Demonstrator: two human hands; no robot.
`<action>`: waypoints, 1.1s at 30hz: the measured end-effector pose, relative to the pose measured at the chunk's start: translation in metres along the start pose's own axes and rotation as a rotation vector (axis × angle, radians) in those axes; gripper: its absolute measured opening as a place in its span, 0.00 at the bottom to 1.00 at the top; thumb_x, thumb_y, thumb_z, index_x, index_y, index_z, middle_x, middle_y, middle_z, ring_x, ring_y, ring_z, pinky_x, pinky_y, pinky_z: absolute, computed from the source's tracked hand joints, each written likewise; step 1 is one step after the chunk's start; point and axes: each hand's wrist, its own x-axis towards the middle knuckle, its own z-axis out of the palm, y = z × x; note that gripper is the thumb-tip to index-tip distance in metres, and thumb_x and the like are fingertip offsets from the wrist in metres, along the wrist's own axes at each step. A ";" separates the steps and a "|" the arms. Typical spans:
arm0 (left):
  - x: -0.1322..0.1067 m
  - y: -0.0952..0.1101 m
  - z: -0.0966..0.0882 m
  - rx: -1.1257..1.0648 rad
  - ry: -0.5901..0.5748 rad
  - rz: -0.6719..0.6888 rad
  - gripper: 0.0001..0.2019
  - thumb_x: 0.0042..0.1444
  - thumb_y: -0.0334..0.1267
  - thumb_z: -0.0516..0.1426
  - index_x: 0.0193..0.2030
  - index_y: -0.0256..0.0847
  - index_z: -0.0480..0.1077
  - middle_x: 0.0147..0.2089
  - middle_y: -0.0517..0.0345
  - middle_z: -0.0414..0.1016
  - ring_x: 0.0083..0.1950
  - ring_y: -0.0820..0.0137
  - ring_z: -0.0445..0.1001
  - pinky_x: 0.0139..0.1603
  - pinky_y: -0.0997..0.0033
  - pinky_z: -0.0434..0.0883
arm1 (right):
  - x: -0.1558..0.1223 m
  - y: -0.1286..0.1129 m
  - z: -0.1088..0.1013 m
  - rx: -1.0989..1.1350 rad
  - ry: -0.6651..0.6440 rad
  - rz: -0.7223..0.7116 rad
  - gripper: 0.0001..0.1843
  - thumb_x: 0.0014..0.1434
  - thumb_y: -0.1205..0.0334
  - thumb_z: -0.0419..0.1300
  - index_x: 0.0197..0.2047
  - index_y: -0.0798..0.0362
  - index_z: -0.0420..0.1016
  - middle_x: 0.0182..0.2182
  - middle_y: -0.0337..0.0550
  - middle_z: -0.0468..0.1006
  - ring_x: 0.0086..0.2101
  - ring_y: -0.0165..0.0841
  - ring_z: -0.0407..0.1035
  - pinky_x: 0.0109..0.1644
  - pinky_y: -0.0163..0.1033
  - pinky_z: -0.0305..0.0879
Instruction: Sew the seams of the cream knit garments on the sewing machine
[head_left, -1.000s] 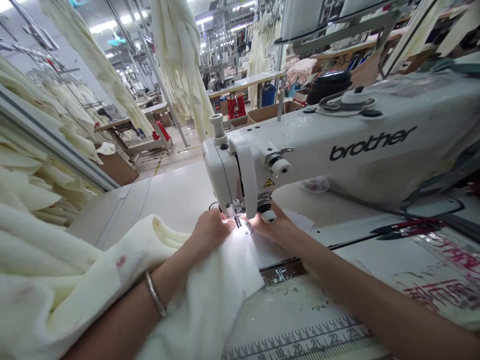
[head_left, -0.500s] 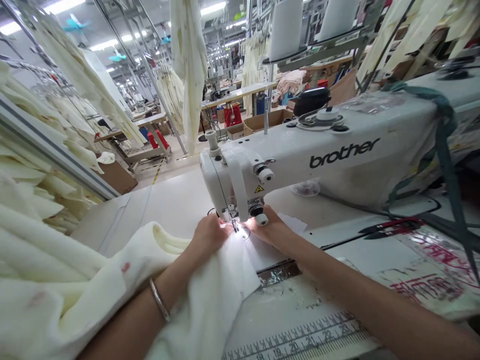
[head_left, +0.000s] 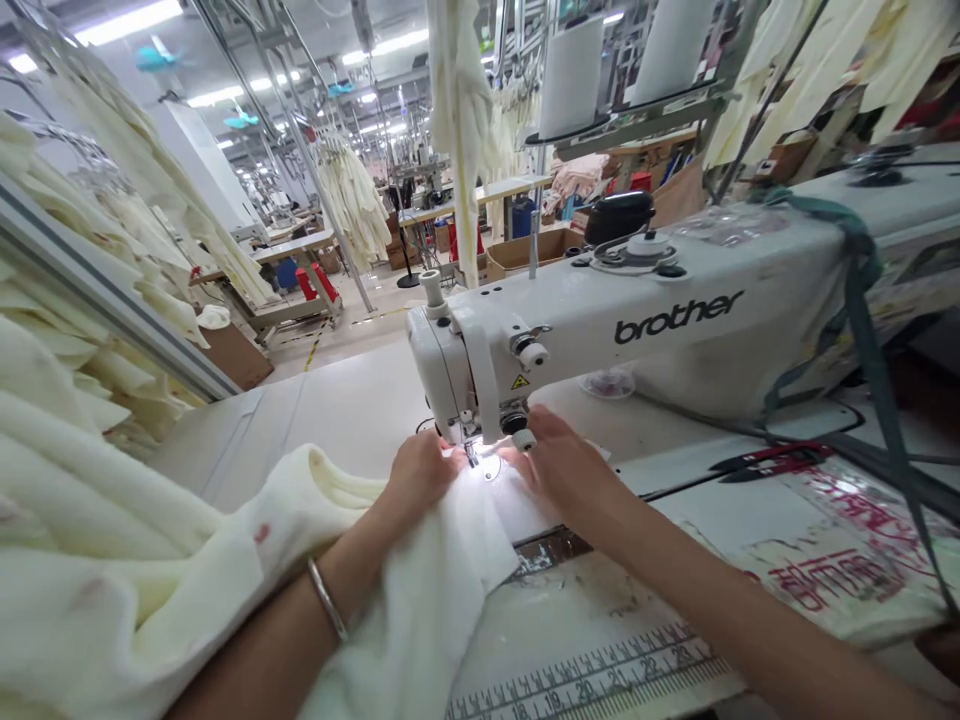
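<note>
Cream fabric (head_left: 480, 545) with small reddish marks runs under the presser foot (head_left: 472, 455) of a white Brother sewing machine (head_left: 570, 300). My left hand (head_left: 424, 468) is closed on the fabric just left of the needle, its fingertips partly behind the machine head. To the right of the foot, my right hand (head_left: 562, 465) has bent fingers pinched on the fabric edge by the lit needle plate (head_left: 490, 467); some of its fingers are hidden behind the tension knob. A large bunched part of the fabric lies over and beside my left forearm.
Red-handled thread snips (head_left: 772, 460) lie on the table right of my right forearm. A printed ruler strip (head_left: 600, 680) runs along the front edge. Thread cones (head_left: 571, 75) stand above the machine. A green strap (head_left: 862, 260) hangs over its right end. Cream garments hang at left.
My right hand has drawn back slightly toward me and its back shows more, with the wrist raised. The left hand stays beside the needle. The camera view has shifted a little.
</note>
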 end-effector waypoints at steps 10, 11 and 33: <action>0.000 -0.007 0.009 0.029 0.036 0.019 0.10 0.57 0.37 0.53 0.42 0.37 0.73 0.42 0.48 0.78 0.45 0.60 0.75 0.42 0.67 0.64 | -0.048 -0.025 0.015 -0.176 0.222 -0.709 0.16 0.46 0.83 0.50 0.35 0.60 0.70 0.35 0.48 0.75 0.33 0.38 0.69 0.24 0.38 0.66; 0.000 -0.007 0.009 0.032 0.039 0.029 0.10 0.57 0.37 0.53 0.43 0.38 0.72 0.43 0.48 0.78 0.45 0.60 0.75 0.42 0.67 0.64 | -0.046 -0.027 0.017 -0.180 0.218 -0.694 0.15 0.46 0.83 0.50 0.33 0.58 0.70 0.35 0.48 0.75 0.33 0.38 0.69 0.24 0.37 0.65; -0.011 -0.003 0.021 0.067 0.092 0.021 0.12 0.60 0.36 0.51 0.47 0.39 0.72 0.40 0.49 0.78 0.45 0.57 0.76 0.43 0.65 0.65 | -0.047 -0.008 0.017 -0.147 0.161 -0.635 0.15 0.51 0.83 0.48 0.35 0.55 0.66 0.30 0.45 0.73 0.36 0.37 0.69 0.29 0.36 0.69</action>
